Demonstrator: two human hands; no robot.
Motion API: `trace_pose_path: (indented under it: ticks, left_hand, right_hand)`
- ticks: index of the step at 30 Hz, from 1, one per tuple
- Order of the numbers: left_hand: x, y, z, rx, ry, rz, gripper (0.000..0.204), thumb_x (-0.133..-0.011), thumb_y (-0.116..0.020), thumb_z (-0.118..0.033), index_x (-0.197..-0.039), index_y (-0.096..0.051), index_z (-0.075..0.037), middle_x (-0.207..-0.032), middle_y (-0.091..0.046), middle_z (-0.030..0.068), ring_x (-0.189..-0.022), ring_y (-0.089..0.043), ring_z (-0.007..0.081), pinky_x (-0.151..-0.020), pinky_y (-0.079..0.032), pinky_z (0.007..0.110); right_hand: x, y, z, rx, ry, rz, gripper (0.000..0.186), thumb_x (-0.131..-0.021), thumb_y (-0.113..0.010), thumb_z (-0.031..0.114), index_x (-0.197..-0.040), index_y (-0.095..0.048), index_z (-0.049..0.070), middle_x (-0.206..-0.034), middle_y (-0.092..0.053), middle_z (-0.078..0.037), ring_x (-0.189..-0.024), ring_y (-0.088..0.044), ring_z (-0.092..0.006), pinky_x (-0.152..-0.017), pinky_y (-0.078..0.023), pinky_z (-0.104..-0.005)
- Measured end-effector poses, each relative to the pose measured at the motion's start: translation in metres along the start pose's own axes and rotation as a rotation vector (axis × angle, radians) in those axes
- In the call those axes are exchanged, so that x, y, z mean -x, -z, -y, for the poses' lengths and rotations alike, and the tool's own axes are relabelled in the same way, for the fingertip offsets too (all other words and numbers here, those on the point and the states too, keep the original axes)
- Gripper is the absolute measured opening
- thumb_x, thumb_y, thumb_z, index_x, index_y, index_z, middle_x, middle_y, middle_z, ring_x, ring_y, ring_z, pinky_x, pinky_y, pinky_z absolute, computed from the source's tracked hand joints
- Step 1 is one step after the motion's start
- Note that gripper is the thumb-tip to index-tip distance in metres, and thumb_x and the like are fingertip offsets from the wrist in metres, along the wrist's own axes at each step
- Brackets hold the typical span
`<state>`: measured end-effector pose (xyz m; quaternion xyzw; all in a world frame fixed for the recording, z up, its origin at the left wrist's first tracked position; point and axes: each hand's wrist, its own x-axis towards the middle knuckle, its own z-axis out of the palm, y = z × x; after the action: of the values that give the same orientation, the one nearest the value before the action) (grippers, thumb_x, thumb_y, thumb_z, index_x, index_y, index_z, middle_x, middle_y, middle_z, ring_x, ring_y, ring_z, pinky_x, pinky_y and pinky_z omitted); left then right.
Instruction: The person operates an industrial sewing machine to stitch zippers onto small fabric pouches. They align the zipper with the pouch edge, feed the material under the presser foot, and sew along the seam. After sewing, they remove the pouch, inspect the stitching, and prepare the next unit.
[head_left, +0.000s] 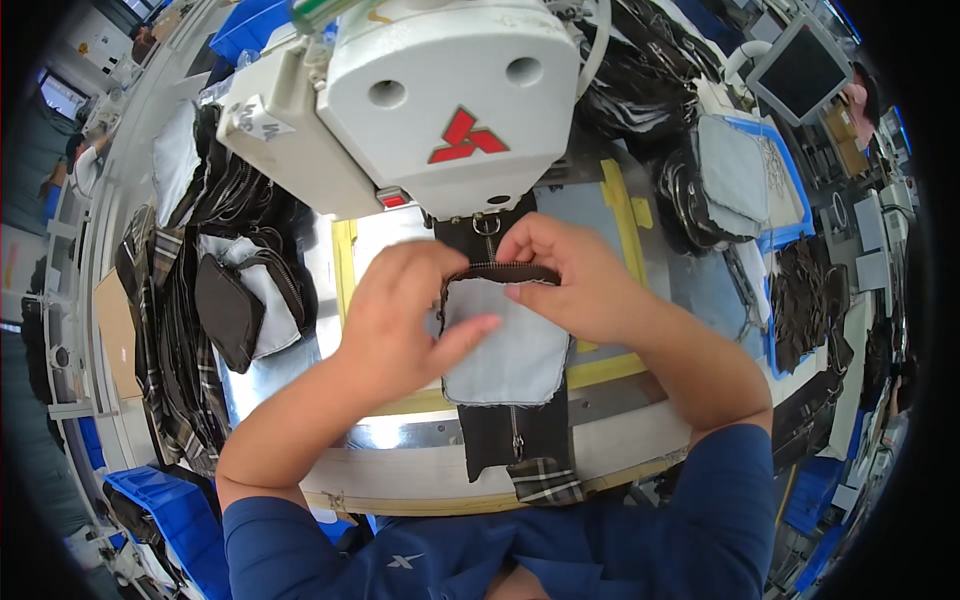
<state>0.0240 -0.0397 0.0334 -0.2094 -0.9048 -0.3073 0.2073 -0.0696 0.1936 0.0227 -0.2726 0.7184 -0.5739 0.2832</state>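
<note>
A fabric panel point(507, 345) with pale lining facing up, dark edges and zipper teeth along its top edge lies in front of the sewing machine head point(455, 100). My left hand point(395, 320) grips its upper left corner, fingers curled at the edge and thumb across the lining. At the upper right, my right hand point(575, 275) pinches the zippered edge between thumb and fingers. Beneath the panel runs a dark fabric strip point(490, 435) with a zipper pull and a plaid end. The strip's middle is hidden, as is the needle.
Stacked dark and plaid pieces point(180, 330) lie on the left, beside a dark padded piece point(230, 312). Lined panels point(732, 175) are piled on the right near a blue bin point(790, 200). Yellow tape point(625, 225) marks the machine bed. A blue crate point(175, 520) stands at lower left.
</note>
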Motion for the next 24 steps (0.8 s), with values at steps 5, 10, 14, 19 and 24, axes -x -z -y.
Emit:
trace_pose_path:
  ticks: [5,10,14,19,24]
  left_hand:
    - [0.003,-0.018,0.021,0.254,0.11,-0.012,0.033,-0.083,-0.089,-0.005,-0.113,-0.076,-0.003,-0.11,-0.075,0.016,-0.1,-0.073,0.0319,-0.083,-0.062,0.039]
    - [-0.001,-0.015,0.032,0.022,-0.114,-0.064,0.026,-0.077,-0.084,0.01,-0.1,-0.077,0.0,-0.106,-0.077,0.0168,-0.089,-0.076,0.0297,-0.075,-0.061,0.034]
    - [0.005,-0.021,0.03,0.106,-0.111,-0.088,0.027,-0.076,-0.081,0.013,-0.1,-0.073,0.003,-0.104,-0.076,0.0179,-0.088,-0.075,0.0297,-0.074,-0.061,0.035]
    - [0.003,-0.015,0.031,0.395,0.024,0.028,0.032,-0.079,-0.081,0.009,-0.109,-0.073,0.003,-0.104,-0.076,0.0178,-0.09,-0.074,0.0279,-0.077,-0.059,0.035]
    - [0.003,-0.016,0.03,0.522,0.126,0.067,0.03,-0.079,-0.081,0.005,-0.109,-0.075,0.003,-0.099,-0.074,0.0163,-0.086,-0.071,0.0273,-0.076,-0.056,0.034]
  right_hand:
    - [0.004,-0.003,0.004,0.184,0.189,-0.092,0.024,-0.092,-0.079,0.006,-0.112,-0.065,0.004,-0.101,-0.073,-0.011,-0.09,-0.074,-0.0266,-0.081,-0.058,-0.0385]
    - [0.002,-0.002,-0.007,0.519,0.432,-0.198,0.016,-0.09,-0.08,0.007,-0.102,-0.069,0.005,-0.097,-0.071,-0.011,-0.084,-0.071,-0.0344,-0.075,-0.058,-0.0433]
    - [-0.004,-0.002,-0.008,0.71,0.689,-0.251,0.014,-0.084,-0.077,0.006,-0.096,-0.07,0.006,-0.097,-0.069,-0.009,-0.08,-0.07,-0.03,-0.071,-0.058,-0.0424]
    - [0.002,-0.006,-0.007,0.794,0.767,-0.237,0.02,-0.077,-0.075,0.006,-0.096,-0.07,0.005,-0.097,-0.067,-0.009,-0.075,-0.069,-0.0259,-0.066,-0.058,-0.0391]
    - [0.001,-0.009,-0.012,0.757,0.77,-0.222,0.022,-0.078,-0.074,0.005,-0.099,-0.07,0.005,-0.097,-0.067,-0.009,-0.074,-0.068,-0.0248,-0.064,-0.057,-0.0368]
